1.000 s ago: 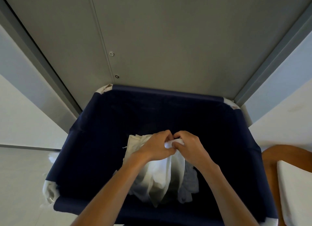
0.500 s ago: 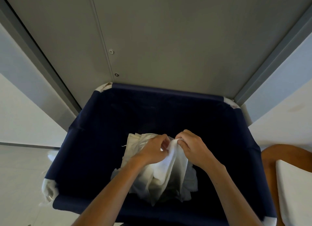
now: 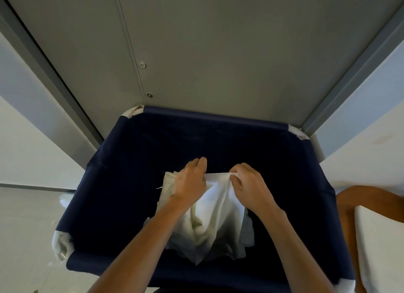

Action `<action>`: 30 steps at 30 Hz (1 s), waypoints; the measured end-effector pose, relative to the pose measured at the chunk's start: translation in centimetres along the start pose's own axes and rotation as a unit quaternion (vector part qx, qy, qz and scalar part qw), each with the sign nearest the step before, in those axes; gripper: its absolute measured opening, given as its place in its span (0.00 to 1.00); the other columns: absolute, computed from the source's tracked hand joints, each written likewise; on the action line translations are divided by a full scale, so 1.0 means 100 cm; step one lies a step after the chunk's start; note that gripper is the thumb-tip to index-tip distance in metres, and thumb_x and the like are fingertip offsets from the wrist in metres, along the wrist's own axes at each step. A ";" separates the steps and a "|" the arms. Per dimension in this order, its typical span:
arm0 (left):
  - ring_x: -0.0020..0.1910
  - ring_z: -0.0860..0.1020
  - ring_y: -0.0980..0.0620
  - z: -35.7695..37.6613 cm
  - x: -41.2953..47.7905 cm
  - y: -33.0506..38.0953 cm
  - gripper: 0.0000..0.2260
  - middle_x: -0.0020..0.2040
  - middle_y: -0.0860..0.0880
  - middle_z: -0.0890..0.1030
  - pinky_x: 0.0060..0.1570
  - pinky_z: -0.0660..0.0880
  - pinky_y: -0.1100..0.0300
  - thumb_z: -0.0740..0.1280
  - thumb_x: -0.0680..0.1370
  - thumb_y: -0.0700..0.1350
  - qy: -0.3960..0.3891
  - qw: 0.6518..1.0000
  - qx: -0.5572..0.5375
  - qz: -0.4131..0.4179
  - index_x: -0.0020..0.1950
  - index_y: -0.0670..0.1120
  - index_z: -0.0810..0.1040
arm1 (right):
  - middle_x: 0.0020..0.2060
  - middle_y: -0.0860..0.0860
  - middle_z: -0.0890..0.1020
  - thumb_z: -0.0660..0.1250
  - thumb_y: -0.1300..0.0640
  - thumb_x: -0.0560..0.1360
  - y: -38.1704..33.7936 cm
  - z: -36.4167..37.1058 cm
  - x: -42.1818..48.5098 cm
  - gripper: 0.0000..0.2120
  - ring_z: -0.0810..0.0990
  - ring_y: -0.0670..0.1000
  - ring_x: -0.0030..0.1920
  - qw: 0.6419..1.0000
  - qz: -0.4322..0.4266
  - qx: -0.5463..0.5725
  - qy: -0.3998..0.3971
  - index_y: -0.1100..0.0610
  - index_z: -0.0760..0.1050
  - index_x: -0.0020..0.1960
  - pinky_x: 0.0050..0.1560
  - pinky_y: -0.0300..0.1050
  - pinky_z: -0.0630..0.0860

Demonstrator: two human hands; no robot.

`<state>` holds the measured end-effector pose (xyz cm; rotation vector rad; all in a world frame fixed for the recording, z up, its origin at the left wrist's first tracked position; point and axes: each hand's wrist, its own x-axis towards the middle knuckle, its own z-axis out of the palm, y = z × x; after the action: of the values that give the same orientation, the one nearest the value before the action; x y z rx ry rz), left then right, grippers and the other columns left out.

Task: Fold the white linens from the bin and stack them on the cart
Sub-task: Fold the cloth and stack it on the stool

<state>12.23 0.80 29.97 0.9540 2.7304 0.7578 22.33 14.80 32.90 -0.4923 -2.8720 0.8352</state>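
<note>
Two hands, left [image 3: 191, 183], right [image 3: 249, 187], pinch linen [image 3: 218, 209] | navy bin [image 3: 214, 118] | grey wall [image 3: 218, 52]

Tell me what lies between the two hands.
Head view: the linen's top edge spans from left hand to right hand, over the bin.
</note>
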 end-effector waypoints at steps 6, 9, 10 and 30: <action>0.38 0.74 0.48 0.017 -0.015 0.002 0.04 0.47 0.52 0.70 0.41 0.76 0.48 0.58 0.79 0.39 -0.080 0.994 -0.051 0.061 0.49 0.48 0.67 | 0.38 0.51 0.78 0.59 0.63 0.77 -0.003 0.000 0.002 0.06 0.77 0.51 0.36 0.995 0.061 0.073 0.031 0.60 0.73 0.43 0.33 0.38 0.73; 0.43 0.77 0.48 0.022 -0.017 0.007 0.06 0.52 0.51 0.73 0.45 0.77 0.51 0.63 0.79 0.48 -0.071 0.993 -0.068 0.070 0.54 0.47 0.72 | 0.37 0.50 0.78 0.60 0.62 0.77 -0.005 0.001 0.002 0.06 0.76 0.48 0.34 0.993 0.072 0.085 0.030 0.60 0.74 0.43 0.33 0.33 0.72; 0.43 0.77 0.49 0.023 -0.017 0.009 0.08 0.51 0.51 0.73 0.44 0.77 0.52 0.63 0.79 0.49 -0.059 0.994 -0.069 0.063 0.54 0.47 0.72 | 0.37 0.49 0.78 0.61 0.62 0.77 -0.006 0.002 0.002 0.06 0.76 0.47 0.34 0.993 0.072 0.087 0.031 0.59 0.74 0.43 0.33 0.33 0.73; 0.40 0.77 0.54 0.026 -0.016 0.010 0.05 0.44 0.51 0.79 0.38 0.76 0.60 0.65 0.75 0.39 -0.007 0.989 -0.150 0.013 0.50 0.44 0.74 | 0.35 0.47 0.78 0.63 0.63 0.76 -0.004 0.007 0.000 0.07 0.77 0.46 0.34 0.990 0.088 0.107 0.035 0.57 0.75 0.40 0.32 0.32 0.73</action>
<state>14.79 1.58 28.21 0.9232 2.4978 1.1212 22.05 14.17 32.53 -0.7408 -2.6628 1.1162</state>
